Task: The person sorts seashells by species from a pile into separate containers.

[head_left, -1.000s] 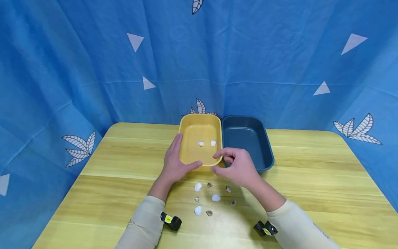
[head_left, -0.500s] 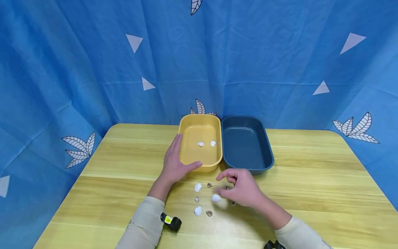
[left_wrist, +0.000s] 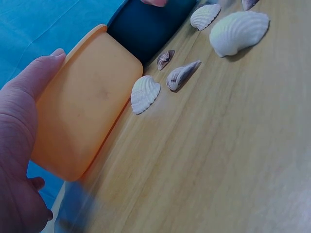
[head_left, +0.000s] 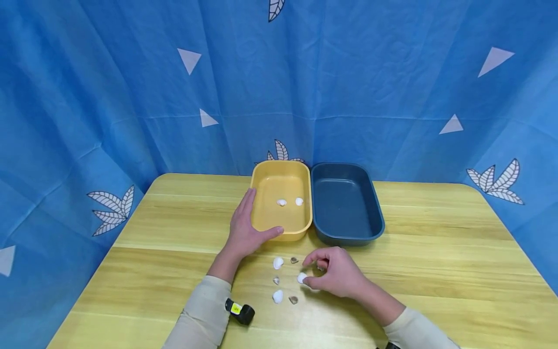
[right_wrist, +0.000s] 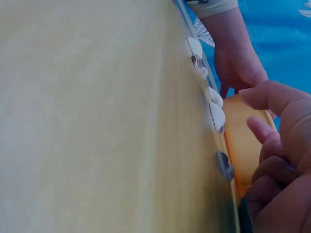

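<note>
My left hand (head_left: pixel 246 232) rests spread at the near left corner of the yellow tray (head_left: pixel 281 236), thumb on its front rim and straight fingers along its left side. Inside that tray lie two white seashells, a left one (head_left: pixel 281 202) and a right one (head_left: pixel 299 201). Low over the table, my right hand (head_left: pixel 337 274) has thumb and index finger apart, the thumb beside a white seashell (head_left: pixel 302 277). The right wrist view shows no shell between these fingers. A small brown shell (head_left: pixel 320 267) is partly hidden by the right hand.
More shells lie on the wooden table (head_left: pixel 444 261): white ones (head_left: pixel 278 262) on the left, a brown one (head_left: pixel 294 260) behind, another brown shell (head_left: pixel 293 300) in front. A dark blue tray (head_left: pixel 346 208) stands right of the yellow one. A blue curtain (head_left: pixel 370 87) hangs behind.
My right hand has come back from the yellow tray's front right corner, down toward the white shell on the table. The left hand has stayed on the tray.
</note>
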A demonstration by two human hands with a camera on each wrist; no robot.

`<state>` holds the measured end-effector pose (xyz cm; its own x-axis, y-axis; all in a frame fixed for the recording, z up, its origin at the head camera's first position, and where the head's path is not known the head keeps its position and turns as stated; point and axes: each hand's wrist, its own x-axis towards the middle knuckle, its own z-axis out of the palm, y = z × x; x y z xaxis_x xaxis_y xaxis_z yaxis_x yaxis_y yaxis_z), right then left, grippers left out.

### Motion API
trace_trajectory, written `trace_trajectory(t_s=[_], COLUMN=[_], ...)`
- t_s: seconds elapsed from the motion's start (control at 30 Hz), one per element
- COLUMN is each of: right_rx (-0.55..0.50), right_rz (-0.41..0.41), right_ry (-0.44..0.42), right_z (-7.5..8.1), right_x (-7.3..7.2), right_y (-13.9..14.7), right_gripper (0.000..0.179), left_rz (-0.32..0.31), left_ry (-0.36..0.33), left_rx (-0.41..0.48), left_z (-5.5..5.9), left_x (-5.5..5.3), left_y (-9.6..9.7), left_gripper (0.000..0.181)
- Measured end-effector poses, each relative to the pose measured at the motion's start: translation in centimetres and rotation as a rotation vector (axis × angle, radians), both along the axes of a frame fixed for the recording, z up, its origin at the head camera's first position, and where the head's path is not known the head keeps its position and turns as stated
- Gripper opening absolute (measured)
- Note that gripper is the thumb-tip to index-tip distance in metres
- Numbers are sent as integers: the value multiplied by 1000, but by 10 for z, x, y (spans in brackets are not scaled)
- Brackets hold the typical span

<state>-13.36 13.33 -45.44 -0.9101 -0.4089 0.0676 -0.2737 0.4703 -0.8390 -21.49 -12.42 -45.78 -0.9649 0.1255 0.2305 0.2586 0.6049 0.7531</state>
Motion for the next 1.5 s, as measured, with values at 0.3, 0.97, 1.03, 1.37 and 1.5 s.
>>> trace_trajectory(t_s=[0.3,0.97,1.03,1.37,1.5], right_rx=[77,176,187,141,155], right_rz=[19,41,30,133,147], right_ry=[12,107,121,74,78], right_z=[-11,-12,-13,-11,-10], right_x=[-2,-3,-3,-6,-7], right_y=[1,-5,-5,1,1], right_gripper=[23,18,19,22,18], left_rz=[4,12,13,20,24], left_ry=[-8,-12,-11,-25,-29], left_rx=[0,-3,-6,-2,-1], left_z=[1,-1,-1,1,1], left_x=[1,0,0,1,1], left_y=[1,2,2,3,3], left_gripper=[125,124,124,123,125])
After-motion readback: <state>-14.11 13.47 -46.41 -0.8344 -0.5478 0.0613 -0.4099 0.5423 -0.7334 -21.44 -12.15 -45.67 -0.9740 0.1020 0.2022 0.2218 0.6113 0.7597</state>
